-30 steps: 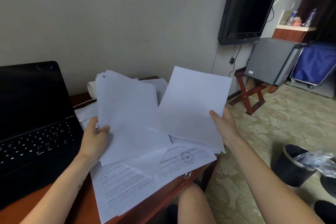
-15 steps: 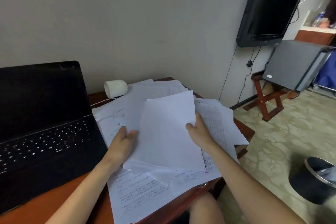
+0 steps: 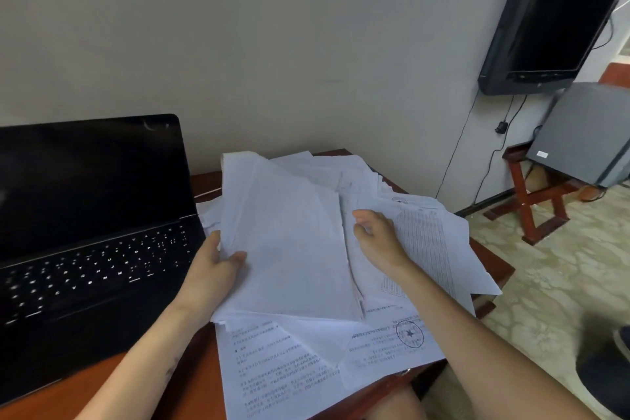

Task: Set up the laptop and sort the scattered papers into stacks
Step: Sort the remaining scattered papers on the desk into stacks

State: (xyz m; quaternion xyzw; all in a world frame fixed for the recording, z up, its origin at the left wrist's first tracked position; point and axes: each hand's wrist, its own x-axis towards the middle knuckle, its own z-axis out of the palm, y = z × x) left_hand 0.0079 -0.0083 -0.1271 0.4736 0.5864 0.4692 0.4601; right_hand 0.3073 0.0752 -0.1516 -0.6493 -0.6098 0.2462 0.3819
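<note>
A black laptop stands open on the left of the reddish wooden table, its screen dark. My left hand grips the left edge of a stack of white sheets, thumb on top, and holds it tilted up above the table. My right hand lies just right of that stack with its fingers curled at the edge of a printed sheet in the loose pile. More scattered papers, some printed and one bearing a round stamp, cover the table under and around both hands.
A wall runs behind the table. A dark TV hangs at the upper right, above a grey case on a red folding stand. Patterned floor lies to the right, with a dark round bin at the lower right edge.
My right hand laid its sheet onto the stack in my left hand, then moved right to the loose pile. The stack rose and hides the white cylinder behind it. The view has swung right.
</note>
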